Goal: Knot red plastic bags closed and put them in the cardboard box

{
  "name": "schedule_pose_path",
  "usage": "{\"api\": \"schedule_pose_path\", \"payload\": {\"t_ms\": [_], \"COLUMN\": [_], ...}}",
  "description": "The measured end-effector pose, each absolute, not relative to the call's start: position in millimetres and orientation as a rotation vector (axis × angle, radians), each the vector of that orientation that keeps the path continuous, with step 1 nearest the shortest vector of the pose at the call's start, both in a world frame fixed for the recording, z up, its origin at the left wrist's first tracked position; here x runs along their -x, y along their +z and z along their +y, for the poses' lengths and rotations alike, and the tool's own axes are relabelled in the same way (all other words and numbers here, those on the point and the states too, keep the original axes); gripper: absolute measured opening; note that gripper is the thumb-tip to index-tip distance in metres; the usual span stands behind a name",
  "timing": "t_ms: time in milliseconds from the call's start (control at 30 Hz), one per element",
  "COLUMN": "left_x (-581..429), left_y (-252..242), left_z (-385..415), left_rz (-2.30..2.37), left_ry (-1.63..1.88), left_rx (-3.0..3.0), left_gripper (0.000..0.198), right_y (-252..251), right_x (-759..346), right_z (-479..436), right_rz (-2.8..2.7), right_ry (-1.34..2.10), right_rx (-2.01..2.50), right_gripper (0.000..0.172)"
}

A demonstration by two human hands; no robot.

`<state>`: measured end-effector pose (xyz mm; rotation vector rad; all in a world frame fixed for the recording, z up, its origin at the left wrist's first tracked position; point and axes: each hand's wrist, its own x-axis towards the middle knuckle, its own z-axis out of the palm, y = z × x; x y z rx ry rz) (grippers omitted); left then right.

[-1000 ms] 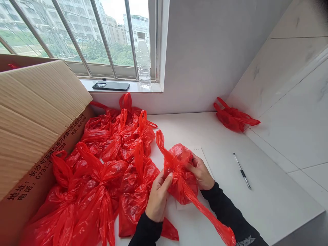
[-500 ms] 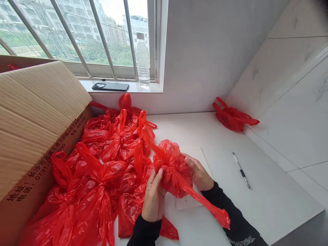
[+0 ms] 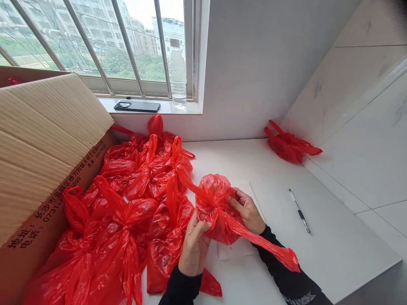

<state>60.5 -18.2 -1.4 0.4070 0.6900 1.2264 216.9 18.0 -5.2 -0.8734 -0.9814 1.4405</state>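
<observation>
Between my two hands is a red plastic bag [image 3: 218, 207], knotted at the middle, with one long handle trailing right over my right sleeve. My left hand [image 3: 194, 243] grips its lower left side, thumb on top. On the right side my right hand [image 3: 246, 209] holds it, thumb near the knot and the other fingers partly hidden behind. What the bag contains cannot be made out. Under it lies a sheet of white paper [image 3: 233, 250], mostly covered. Close to my left hand, several more tied red bags [image 3: 127, 224] are heaped on the white table [image 3: 324, 254].
At the left stands an open cardboard box [image 3: 51, 140] with its flap outward. A pen [image 3: 299, 212] lies to the right, and another red bag [image 3: 288, 144] rests in the far corner. The windowsill carries a phone [image 3: 137, 106] and a water bottle [image 3: 177, 76].
The held bag has shifted slightly right and turned a little, its long handle swinging further right. My right thumb has come over its top near the knot. My left hand has moved slightly right.
</observation>
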Motion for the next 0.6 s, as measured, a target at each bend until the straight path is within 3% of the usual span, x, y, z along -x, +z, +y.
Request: {"api": "schedule_pose_path", "payload": {"t_ms": [167, 333, 600], "left_x": [-58.7, -60.4, -63.3], "left_y": [0.5, -2.1, -4.7], "left_z": [-16.6, -16.4, -16.8], "left_rz": [0.622, 0.615, 0.762], "left_ry": [1.170, 1.154, 1.164], "left_rx": [-0.450, -0.476, -0.685], "left_gripper": [0.047, 0.044, 0.049], "right_y": [-6.2, -12.8, -10.0], "right_x": [-218.3, -221.5, -218.4], "right_z": [19.4, 23.0, 21.3], "right_rz": [-0.908, -0.832, -0.751], "right_ry": [1.459, 1.452, 1.502], "right_rx": [0.847, 0.850, 0.734], "right_gripper": [0.020, 0.024, 0.013]}}
